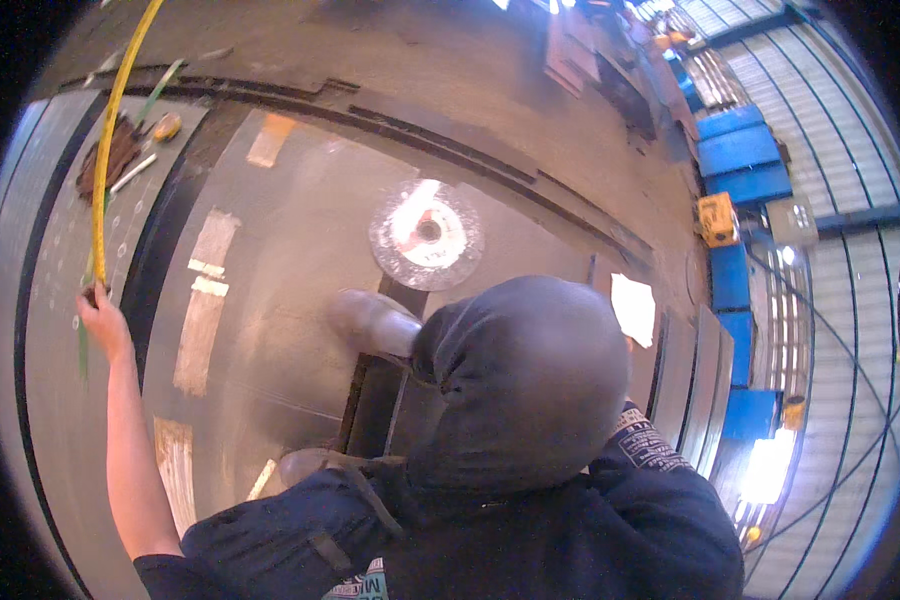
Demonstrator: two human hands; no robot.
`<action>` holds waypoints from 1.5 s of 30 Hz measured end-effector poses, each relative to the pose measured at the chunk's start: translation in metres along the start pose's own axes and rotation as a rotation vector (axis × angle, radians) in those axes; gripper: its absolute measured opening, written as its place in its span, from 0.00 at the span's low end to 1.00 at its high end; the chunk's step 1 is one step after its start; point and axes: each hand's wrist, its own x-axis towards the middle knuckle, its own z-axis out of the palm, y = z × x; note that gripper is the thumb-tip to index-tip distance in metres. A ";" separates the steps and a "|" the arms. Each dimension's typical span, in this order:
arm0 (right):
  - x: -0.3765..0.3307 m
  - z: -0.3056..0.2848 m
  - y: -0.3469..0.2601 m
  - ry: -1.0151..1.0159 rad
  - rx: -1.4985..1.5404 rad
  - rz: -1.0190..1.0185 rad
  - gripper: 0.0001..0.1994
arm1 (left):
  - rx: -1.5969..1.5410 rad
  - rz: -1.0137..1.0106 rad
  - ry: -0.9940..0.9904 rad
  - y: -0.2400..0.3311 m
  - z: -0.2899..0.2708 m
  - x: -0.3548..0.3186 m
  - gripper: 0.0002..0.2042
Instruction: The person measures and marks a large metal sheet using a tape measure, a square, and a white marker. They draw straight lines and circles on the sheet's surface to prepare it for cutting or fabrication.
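Note:
My left hand (103, 318) is at the end of my outstretched bare arm at the left, fingers closed on a yellow measuring tape (116, 130). The tape runs from my fingers along a long grey steel beam (55, 330) and leaves the view at the top left. Behind my raised knee (530, 380), in dark trousers, my right arm (650, 445) in a printed black sleeve goes forward. The knee hides nearly all of my right hand, so its fingers cannot be made out. A white sheet of paper (632, 310) lies just beyond that knee.
A dark rag (115, 158), a white stick (133, 173) and a small yellow-orange object (167, 127) lie on the beam. A round disc (430, 235) with a central hole lies ahead of my shoe (380, 322). Blue containers (740, 155) line the corrugated wall at the right.

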 end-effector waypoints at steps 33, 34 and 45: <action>0.167 0.000 0.392 0.302 -0.192 0.539 0.13 | 0.463 0.188 -0.254 0.187 0.091 0.088 0.23; 0.167 -0.004 0.399 0.290 -0.201 0.538 0.13 | 0.465 0.188 -0.244 0.190 0.099 0.078 0.23; 0.142 -0.089 0.343 0.596 -0.071 0.295 0.16 | 0.460 0.194 -0.226 0.152 0.048 0.109 0.21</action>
